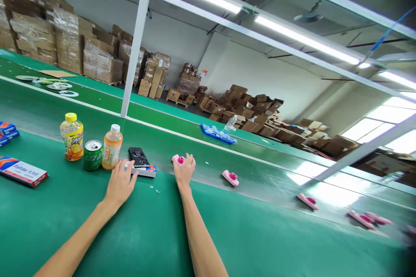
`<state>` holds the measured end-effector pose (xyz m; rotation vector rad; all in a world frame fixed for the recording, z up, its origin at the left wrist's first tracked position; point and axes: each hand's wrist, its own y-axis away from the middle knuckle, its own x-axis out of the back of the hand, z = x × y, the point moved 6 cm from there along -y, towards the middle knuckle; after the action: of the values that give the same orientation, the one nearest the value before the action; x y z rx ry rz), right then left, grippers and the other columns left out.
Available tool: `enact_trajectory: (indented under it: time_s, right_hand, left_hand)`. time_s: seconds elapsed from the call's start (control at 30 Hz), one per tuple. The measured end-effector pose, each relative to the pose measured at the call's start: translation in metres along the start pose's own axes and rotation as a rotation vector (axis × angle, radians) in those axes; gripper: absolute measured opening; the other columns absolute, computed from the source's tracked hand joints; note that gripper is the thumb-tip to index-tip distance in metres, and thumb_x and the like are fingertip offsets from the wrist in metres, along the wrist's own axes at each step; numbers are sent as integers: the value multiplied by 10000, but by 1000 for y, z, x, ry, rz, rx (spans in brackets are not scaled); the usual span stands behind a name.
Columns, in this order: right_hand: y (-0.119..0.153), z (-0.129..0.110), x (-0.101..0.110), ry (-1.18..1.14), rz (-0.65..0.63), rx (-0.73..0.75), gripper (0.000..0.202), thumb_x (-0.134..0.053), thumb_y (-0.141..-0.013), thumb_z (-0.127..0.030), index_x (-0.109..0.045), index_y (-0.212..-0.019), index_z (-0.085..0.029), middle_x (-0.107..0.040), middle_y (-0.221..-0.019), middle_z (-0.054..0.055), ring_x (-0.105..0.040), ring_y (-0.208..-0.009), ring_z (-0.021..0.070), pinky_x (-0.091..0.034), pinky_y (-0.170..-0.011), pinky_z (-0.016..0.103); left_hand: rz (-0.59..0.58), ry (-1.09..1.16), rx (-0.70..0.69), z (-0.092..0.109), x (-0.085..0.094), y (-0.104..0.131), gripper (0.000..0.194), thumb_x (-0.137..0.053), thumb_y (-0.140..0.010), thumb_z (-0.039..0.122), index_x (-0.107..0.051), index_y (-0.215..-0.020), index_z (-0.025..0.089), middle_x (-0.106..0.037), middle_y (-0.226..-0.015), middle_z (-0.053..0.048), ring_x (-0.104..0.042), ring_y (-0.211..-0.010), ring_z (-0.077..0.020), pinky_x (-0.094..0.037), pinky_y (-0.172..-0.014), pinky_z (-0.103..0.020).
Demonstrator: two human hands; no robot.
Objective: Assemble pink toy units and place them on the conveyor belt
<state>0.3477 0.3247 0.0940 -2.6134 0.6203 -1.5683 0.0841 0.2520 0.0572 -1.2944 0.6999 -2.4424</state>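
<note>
A green surface [234, 225] spreads below both hands, a glossy green strip [266, 177] just beyond them. The right grip [184, 166] is half open, thumb and fingers arched apart; the left grip [124, 172] is loosely bent. Beyond the left grip and to its left stand a yellow-capped bottle [72, 136], an orange bottle [112, 148] and, between them, a green can [92, 156]. A box [145, 172] bearing a black phone [138, 156] lies just right of the left fingertips. The pink toy [180, 160] sits under the right fingertips, partly covered; I cannot tell how firmly it is held. A whitish scrap [126, 165] shows at the left fingertips, possibly grasped, too hidden to tell.
</note>
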Motion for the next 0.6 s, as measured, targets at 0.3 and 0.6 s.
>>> enact_trajectory:
  time_s: [0.3, 0.6]
  right_hand:
    - [-18, -159, -111, 189, -560, 195, 469, -654, -987, -457, -579, -1351, -171, -619, -1328, 115, -647, -1141, 258, -558, -976, 489]
    - [-7, -149, -95, 260, -749, 532, 404, -669, -985, -383, -594, -1326, -179, -602, -1341, 105, -626, -1165, 262, -552, -985, 492]
  left_hand:
    - [-1, -149, 17, -22, -31, 12, 342, -471, -961, 239, -700, -1208, 179, -576, -1416, -218, -481, -1393, -386, -451, -1090, -538]
    - [84, -44, 70, -36, -41, 6, 428, -431, -899, 100, -559, -1307, 103, -659, -1306, -209, -609, -1275, -330, -522, -1037, -492]
